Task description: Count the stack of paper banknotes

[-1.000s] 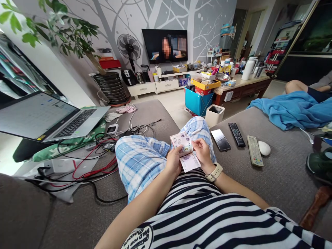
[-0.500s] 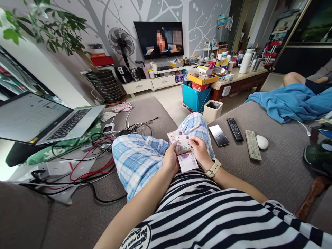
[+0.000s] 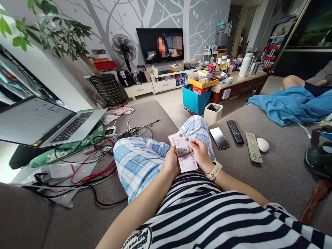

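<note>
Pale purple banknotes (image 3: 187,162) marked with a 5 are held over my lap, their lower part hanging toward my striped shirt. My left hand (image 3: 171,159) grips them along the left side, thumb on top. On the other side my right hand (image 3: 199,152), with a cream watch (image 3: 214,171) on its wrist, pinches the right edge between thumb and fingers. The upper portion fans out above my left thumb. How many notes there are I cannot tell. Blue plaid trousers (image 3: 140,155) cover my crossed legs beneath.
On the sofa to the right lie a phone (image 3: 219,138), a black remote (image 3: 235,132), a beige remote (image 3: 253,148) and a white mouse (image 3: 263,144). Leftward are a laptop (image 3: 75,126) and tangled cables (image 3: 95,180). Another person's leg (image 3: 294,82) shows beside a blue blanket (image 3: 282,105).
The upper notes have come closer together, lying more nearly in line, between my fingers. The view has tilted up slightly. Both hands keep their hold.
</note>
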### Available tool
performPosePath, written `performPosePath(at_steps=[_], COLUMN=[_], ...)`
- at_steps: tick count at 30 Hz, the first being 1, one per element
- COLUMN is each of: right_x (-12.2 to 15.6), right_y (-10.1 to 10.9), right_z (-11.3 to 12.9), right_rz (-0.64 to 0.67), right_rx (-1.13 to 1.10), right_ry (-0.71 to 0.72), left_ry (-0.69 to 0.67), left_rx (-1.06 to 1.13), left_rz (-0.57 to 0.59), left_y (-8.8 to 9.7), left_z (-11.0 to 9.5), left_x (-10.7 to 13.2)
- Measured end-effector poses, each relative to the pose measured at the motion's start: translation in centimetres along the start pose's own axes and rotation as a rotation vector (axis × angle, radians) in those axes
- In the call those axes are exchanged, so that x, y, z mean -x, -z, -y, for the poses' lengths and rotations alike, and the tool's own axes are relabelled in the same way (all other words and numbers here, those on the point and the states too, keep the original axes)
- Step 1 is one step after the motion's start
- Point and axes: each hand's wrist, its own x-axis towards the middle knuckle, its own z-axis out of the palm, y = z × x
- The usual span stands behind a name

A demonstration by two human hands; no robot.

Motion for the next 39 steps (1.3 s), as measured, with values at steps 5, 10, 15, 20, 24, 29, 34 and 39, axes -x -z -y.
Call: performPosePath(at_steps=[5,10,15,20,24,29,34,39], right_x=[0.0,0.1,0.1,0.1,0.2,0.2,-0.1,-0.5], right_y=[-0.1,-0.1,0.0,-0.1,-0.2,-0.1,0.0,0.0], right_z=[0.2,0.0,-0.3,-0.2,-0.1,-0.3,-1.0,-2.0], right_rz=[0.007,0.006,0.006,-0.004,0.004,0.040,-0.030,-0.100], right_rx=[-0.018,-0.012,0.019,0.026,-0.014,-0.047,-0.010,-0.012], right_ry=[-0.021,-0.027,-0.015,-0.011,-0.023,-0.021,0.007,-0.048], left_ry=[-0.014,-0.009,-0.008,-0.013,0.011,0.026,0.023,0.024], left_rx=[-0.004,-0.008,-0.007,0.008,0.021,0.001,-0.014,-0.028], left_rz=[-0.015,-0.013,-0.006,0.002,0.005,0.027,0.035,0.063], left_y=[0.0,0.0,0.0,0.2,0.2,0.2,0.4,0.7], left_z=[0.0,0.0,0.1,0.2,0.1,0.0,0.1,0.1], left_x=[-0.1,-0.1,0.0,-0.2,-0.1,0.3,0.2,0.2])
